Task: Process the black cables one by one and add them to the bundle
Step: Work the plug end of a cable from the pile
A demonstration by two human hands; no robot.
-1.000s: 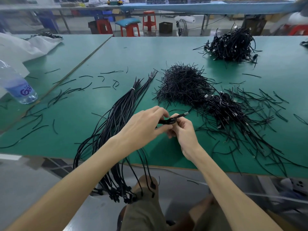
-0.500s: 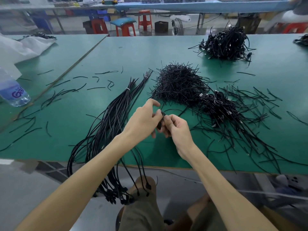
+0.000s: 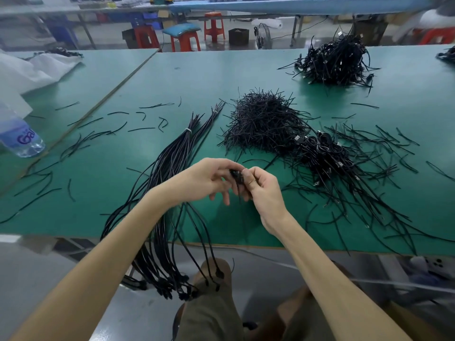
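Note:
My left hand (image 3: 204,179) and my right hand (image 3: 263,190) meet above the green table (image 3: 187,77) and both pinch a small coiled black cable (image 3: 236,177) between their fingertips. Left of them lies the bundle (image 3: 172,153) of long straightened black cables, tied with a white band near its far end; its near ends hang over the table's front edge. A heap of coiled black cables (image 3: 322,156) sits to the right of my hands. Most of the held cable is hidden by my fingers.
A mound of short black ties (image 3: 263,119) lies behind my hands, and loose ties are scattered right and left. Another cable heap (image 3: 334,61) sits at the far right. A plastic water bottle (image 3: 21,139) lies at the left. White bags (image 3: 27,70) cover the far left.
The cable's plug, which stuck out to the right a second ago, is now drawn in between my fingers. Both hands have shifted slightly and turned the coil.

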